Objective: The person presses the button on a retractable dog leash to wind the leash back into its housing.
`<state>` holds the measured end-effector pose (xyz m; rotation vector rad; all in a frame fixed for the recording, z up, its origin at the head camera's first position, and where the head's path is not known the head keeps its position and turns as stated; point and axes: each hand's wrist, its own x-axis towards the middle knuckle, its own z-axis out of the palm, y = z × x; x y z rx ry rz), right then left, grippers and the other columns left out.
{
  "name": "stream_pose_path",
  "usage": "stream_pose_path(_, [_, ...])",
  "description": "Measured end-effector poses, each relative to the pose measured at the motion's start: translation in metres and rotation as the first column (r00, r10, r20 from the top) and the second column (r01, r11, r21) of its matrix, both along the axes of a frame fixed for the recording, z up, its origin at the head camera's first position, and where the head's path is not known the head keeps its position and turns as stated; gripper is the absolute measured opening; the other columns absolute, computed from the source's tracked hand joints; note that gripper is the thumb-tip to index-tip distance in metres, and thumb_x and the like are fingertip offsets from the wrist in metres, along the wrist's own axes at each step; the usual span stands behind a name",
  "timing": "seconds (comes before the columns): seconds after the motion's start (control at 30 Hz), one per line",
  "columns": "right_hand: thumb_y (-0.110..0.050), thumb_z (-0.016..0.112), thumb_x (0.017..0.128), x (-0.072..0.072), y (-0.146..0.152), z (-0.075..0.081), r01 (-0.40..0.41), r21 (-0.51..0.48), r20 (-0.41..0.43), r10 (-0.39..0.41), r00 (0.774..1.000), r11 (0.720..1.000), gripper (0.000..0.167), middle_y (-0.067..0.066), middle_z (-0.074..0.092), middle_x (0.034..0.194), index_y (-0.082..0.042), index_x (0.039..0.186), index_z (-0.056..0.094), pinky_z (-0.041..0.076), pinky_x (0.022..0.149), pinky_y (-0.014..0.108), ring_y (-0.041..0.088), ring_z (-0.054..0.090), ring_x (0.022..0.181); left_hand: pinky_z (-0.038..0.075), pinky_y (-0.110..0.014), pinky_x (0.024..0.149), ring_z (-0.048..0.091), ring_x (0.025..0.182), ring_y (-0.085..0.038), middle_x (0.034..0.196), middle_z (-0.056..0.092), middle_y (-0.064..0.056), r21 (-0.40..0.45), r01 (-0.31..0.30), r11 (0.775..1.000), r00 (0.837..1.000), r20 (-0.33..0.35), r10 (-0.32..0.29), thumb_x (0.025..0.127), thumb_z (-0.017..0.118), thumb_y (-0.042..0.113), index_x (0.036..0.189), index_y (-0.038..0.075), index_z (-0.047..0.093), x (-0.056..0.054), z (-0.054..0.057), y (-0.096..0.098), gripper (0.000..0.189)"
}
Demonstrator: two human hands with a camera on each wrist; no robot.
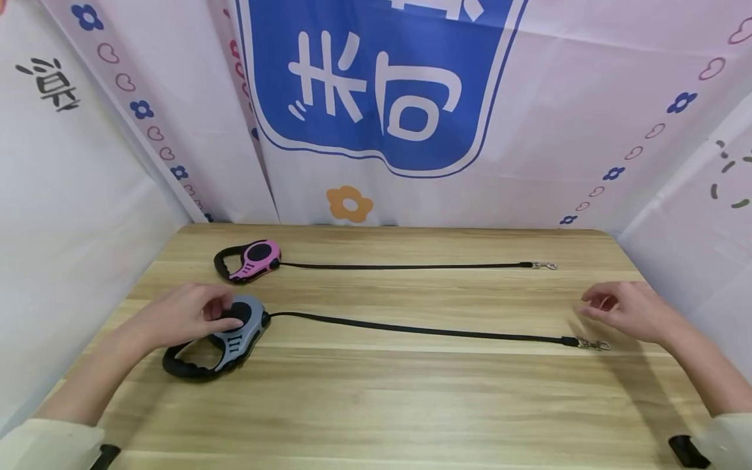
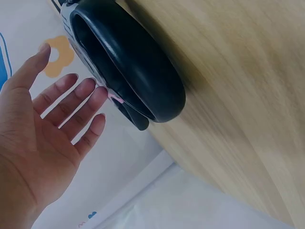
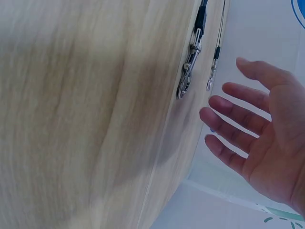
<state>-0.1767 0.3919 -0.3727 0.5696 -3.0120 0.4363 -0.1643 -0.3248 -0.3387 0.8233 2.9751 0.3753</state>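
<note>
A grey retractable dog leash (image 1: 252,311) with a black loop handle (image 2: 143,67) lies at the front left of the table. Its black strap (image 1: 411,329) stretches right to a metal clip (image 3: 188,71). My left hand (image 1: 190,315) hovers over the grey casing, overlapping it in the head view; the left wrist view shows its fingers loosely spread and holding nothing. Above the table, close behind the grey leash's clip, is my right hand (image 1: 628,310), relaxed and holding nothing. Farther back lies a pink retractable leash (image 1: 267,251), its strap (image 1: 405,266) also drawn out to the right.
The wooden table (image 1: 376,405) has both leashes lying roughly parallel across it. A printed cloth (image 1: 529,130) hangs along the back edge, with white cloth walls at the left (image 1: 70,196) and right (image 1: 693,215).
</note>
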Motion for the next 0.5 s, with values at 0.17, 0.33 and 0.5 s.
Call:
stream_pose_path(0.17, [-0.026,0.079,0.093,0.001,0.0,-0.001,0.007,-0.002,0.037,-0.007,0.999,1.0,0.021,-0.01,0.068,0.084,-0.006,0.099,0.077,0.053,0.067,0.027,0.005,0.063,0.075,0.043,-0.025,0.06,0.045,0.062,0.001,0.07,0.052,0.015,0.021,0.02,1.0,1.0,0.001,-0.021,0.089,0.083,0.031,0.082,0.019,0.061,0.003,-0.001,-0.007,0.026])
stream_pose_path(0.33, [-0.028,0.078,0.094,0.002,-0.001,0.001,-0.005,-0.031,0.11,0.008,0.994,1.0,0.025,-0.007,0.068,0.088,-0.004,0.102,0.077,0.054,0.069,0.027,0.006,0.064,0.078,0.044,-0.024,0.058,0.046,0.061,0.003,0.068,0.053,0.019,0.047,0.048,0.998,0.999,0.012,-0.049,0.089,0.084,0.029,0.078,0.023,0.063,0.007,0.0,-0.013,0.024])
stream_pose_path(0.5, [-0.031,0.079,0.093,0.002,-0.001,0.001,-0.019,-0.041,0.16,0.025,0.987,0.999,0.026,-0.007,0.069,0.091,-0.006,0.102,0.076,0.055,0.069,0.026,0.004,0.064,0.079,0.048,-0.023,0.059,0.05,0.063,0.005,0.071,0.058,0.021,0.062,0.101,0.993,0.993,0.049,-0.104,0.09,0.082,0.027,0.078,0.023,0.07,0.014,0.0,-0.018,0.018])
